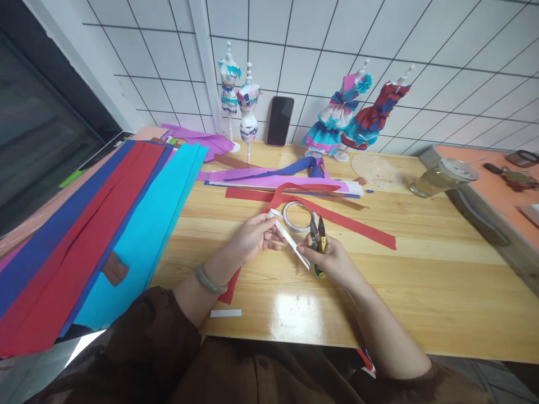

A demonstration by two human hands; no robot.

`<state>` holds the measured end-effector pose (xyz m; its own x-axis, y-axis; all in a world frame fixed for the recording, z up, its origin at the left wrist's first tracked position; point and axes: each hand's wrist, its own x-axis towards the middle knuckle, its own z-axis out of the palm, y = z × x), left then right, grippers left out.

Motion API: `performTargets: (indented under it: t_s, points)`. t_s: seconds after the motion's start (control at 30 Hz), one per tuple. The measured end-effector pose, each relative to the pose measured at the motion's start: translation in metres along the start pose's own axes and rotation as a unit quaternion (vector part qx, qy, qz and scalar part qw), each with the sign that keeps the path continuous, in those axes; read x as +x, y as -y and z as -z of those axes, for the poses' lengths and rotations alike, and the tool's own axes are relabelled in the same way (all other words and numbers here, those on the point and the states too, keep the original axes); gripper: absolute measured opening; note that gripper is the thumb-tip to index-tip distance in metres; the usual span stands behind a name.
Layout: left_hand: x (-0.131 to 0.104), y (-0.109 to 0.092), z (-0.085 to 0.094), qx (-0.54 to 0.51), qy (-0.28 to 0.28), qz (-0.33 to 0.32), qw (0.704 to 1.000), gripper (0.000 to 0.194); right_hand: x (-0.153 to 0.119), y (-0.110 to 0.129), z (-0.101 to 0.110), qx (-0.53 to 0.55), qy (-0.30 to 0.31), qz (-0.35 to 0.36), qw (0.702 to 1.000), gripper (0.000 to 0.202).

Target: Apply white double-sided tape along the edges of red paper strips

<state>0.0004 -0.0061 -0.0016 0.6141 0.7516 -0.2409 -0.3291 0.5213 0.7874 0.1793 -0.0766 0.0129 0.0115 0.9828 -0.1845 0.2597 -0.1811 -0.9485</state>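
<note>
White tape (290, 238) runs between your hands, pinched near one end by your left fingertips (273, 221) and near the other by your right thumb and fingers (304, 248). Your right hand (330, 258) also grips scissors (322, 238), blades parted and pointing away from you. Just beyond your left hand (256, 235) and the scissors lies the tape roll (288, 224). Red strips (366, 229) stretch over the wooden table (421, 280), a short white piece (226, 313) lies nearer you, and dressed miniature mannequins (332, 126) stand by the tiled wall (303, 33).
</note>
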Motion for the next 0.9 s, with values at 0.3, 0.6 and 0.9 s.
performTargets:
  t_s: [0.3,0.6,0.9]
  points:
    - [0.002,0.002,-0.002,-0.105,0.014,0.001,0.994,0.004,0.003,-0.009,-0.002,0.015,0.026,0.012,0.999,0.03]
    - [0.001,0.002,0.0,-0.043,0.007,-0.019,0.999,0.011,0.004,-0.004,0.006,0.005,0.018,0.024,1.0,0.03]
    - [0.001,0.002,-0.005,0.131,-0.047,-0.013,0.99,0.022,0.003,-0.002,0.026,0.023,0.04,-0.039,0.998,0.035]
